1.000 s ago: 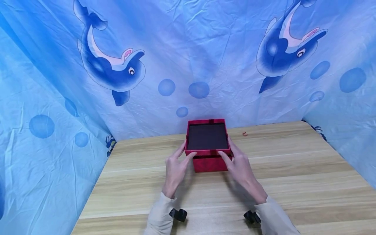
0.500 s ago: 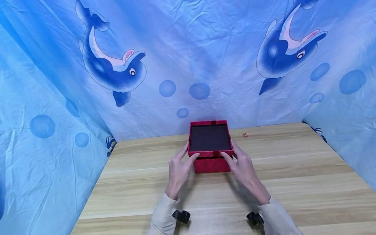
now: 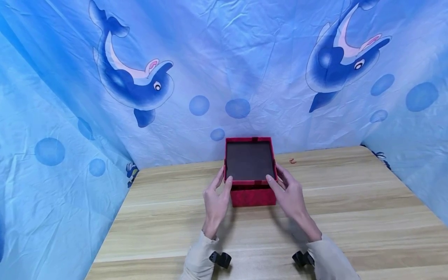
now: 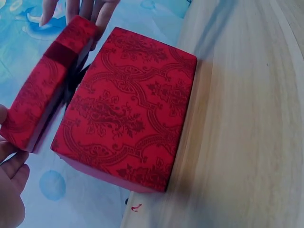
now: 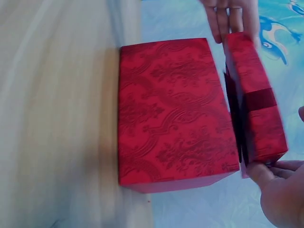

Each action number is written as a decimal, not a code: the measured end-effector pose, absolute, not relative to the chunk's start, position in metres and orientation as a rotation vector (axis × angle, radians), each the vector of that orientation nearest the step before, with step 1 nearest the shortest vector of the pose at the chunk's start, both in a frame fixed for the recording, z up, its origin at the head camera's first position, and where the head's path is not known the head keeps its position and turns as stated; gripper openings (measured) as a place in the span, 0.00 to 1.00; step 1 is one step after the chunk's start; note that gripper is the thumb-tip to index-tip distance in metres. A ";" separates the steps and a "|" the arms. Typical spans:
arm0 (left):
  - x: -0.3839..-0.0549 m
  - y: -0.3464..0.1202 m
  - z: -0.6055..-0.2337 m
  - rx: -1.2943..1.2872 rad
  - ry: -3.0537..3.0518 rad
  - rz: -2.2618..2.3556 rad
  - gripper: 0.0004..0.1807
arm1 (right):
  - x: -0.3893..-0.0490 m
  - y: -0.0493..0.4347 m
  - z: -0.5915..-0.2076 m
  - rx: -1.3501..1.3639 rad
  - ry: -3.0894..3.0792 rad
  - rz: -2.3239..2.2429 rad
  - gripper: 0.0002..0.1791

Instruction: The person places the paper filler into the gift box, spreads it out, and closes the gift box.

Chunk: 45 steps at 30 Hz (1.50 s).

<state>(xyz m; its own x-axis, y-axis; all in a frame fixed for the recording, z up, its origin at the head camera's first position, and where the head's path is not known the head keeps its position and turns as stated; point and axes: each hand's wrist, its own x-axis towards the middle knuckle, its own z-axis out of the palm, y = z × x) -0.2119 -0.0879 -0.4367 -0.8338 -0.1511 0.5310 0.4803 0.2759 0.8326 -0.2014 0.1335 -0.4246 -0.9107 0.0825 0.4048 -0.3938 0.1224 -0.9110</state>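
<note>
A red patterned box (image 3: 253, 196) stands on the table, its floral brocade sides filling much of both wrist views. Just above it is its lid (image 4: 52, 83), red-edged with a dark ribbon band and a dark panel on top in the head view. A gap with black ribbon-like strips shows between lid and box in the wrist views. My left hand (image 3: 216, 200) grips the lid's left side, thumb at the front corner. On the opposite side, my right hand (image 3: 289, 194) holds the lid with its thumb at the front right corner and fingers along the side.
A wooden table (image 3: 157, 217) carries the box near its back edge. Behind hangs a blue curtain (image 3: 210, 50) printed with dolphins. A small red scrap (image 3: 292, 161) lies right of the box. Black wrist devices (image 3: 220, 259) sit by the light sleeves.
The lid has shifted slightly right, and its far edge has risen in the head view. Both hands have moved along with it, keeping hold of its sides. The box beneath stays nearly in place.
</note>
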 end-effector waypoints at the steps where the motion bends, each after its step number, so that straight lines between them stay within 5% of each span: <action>1: -0.212 -0.087 -0.436 -0.301 -2.025 -1.606 0.27 | -0.202 0.133 -0.422 0.301 -2.017 1.904 0.31; 14: -0.223 -0.075 -0.437 -0.303 -2.035 -1.538 0.41 | -0.210 0.132 -0.389 0.251 -2.085 2.001 0.35; 30: -0.231 -0.071 -0.421 -0.464 -1.927 -1.673 0.42 | -0.216 0.130 -0.375 0.269 -1.954 1.943 0.24; 38: -0.233 -0.077 -0.426 -0.618 -1.900 -1.701 0.46 | -0.217 0.134 -0.370 0.252 -2.037 1.933 0.33; 45: -0.236 -0.083 -0.437 -0.730 -1.804 -1.770 0.40 | -0.219 0.131 -0.361 0.170 -1.947 2.019 0.30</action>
